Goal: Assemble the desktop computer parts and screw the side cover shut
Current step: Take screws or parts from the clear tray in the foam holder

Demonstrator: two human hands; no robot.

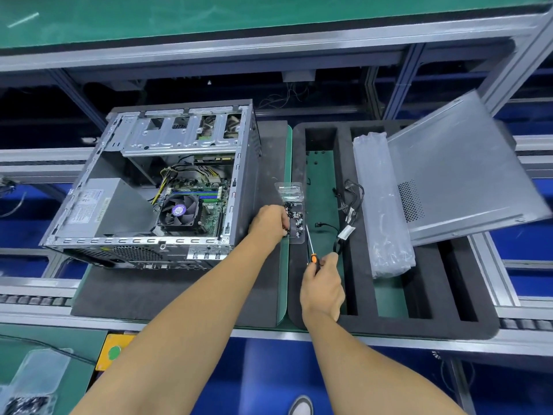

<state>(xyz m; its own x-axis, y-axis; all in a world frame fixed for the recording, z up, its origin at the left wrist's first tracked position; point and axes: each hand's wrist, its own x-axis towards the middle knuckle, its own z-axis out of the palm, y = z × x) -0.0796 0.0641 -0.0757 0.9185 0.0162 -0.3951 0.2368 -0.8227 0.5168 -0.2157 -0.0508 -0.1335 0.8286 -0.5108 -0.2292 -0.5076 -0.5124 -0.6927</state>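
Observation:
An open desktop case (89, 205) lies on its side at the left, showing the motherboard, a CPU fan (178, 213) and the power supply (92, 209). To its right sits a clear tray of screws (292, 211). My left hand (269, 221) reaches into that tray, its fingertips curled among the screws; whether it pinches one is hidden. Below the tray, my right hand (321, 284) grips the orange-and-black handle of a screwdriver (311, 245), with the shaft pointing up toward the tray. The grey side cover (460, 175) leans tilted at the far right.
A black foam tray (329, 322) with long slots holds loose black cables (348, 214) and a plastic-wrapped part (386, 211). The case rests on a dark foam mat (167, 295). Aluminium rails and rollers run along the bench front. Another screw bin (27, 404) sits at the bottom left.

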